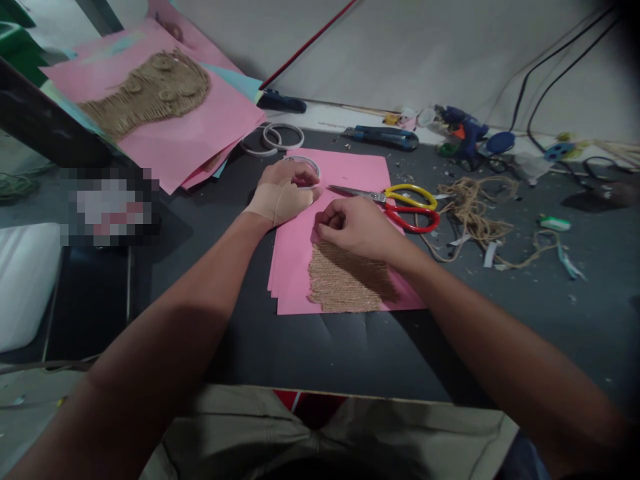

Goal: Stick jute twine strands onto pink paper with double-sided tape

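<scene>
Pink sheets (295,267) lie stacked on the dark table, with rows of brown twine (350,280) across their lower part. My left hand (287,190), with a beige wrap round its wrist and palm, rests at the top left of the sheets beside a white tape ring (305,162). Its fingers are curled; what they hold, if anything, is hidden. Just above the twine rows is my right hand (353,227), thumb and fingers pinched together on something too small to make out. Scissors (383,197) with one yellow and one red handle lie beyond it, partly on the sheets.
Loose twine (475,213) and paper scraps lie to the right. A blue cutter (383,137), a glue gun (465,130) and cables are along the back. Two tape rings (283,136) sit near pink sheets bearing a twine shape (150,93) at the back left.
</scene>
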`<move>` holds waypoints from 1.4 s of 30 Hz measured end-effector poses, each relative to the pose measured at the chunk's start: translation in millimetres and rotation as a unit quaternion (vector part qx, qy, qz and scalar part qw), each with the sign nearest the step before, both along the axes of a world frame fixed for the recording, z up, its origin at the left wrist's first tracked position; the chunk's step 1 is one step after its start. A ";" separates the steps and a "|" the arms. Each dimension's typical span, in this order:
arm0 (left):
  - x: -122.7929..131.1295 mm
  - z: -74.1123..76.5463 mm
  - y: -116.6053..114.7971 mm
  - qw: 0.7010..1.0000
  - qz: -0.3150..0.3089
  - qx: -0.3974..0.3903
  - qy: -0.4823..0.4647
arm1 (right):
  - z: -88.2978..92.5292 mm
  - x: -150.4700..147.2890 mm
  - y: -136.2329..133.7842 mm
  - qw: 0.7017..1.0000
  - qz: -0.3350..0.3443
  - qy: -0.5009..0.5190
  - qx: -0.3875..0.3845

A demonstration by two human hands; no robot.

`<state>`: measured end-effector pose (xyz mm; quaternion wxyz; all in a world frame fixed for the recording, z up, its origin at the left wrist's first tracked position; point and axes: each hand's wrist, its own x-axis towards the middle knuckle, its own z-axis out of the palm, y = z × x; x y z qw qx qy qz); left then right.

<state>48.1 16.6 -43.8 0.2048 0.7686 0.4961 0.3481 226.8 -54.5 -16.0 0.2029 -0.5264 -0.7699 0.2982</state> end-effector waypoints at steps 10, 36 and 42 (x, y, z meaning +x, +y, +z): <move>-0.3 0.0 -0.3 1.000 0.004 -0.010 0.006 | -1.4 -0.7 2.5 1.000 0.002 -0.012 0.003; 0.1 -0.7 1.5 1.000 -0.006 -0.009 -0.007 | -8.5 11.0 5.7 0.990 -0.013 0.131 -0.057; 0.5 1.3 0.2 1.000 -0.001 0.000 -0.010 | -8.6 16.0 2.8 0.982 0.001 0.177 -0.064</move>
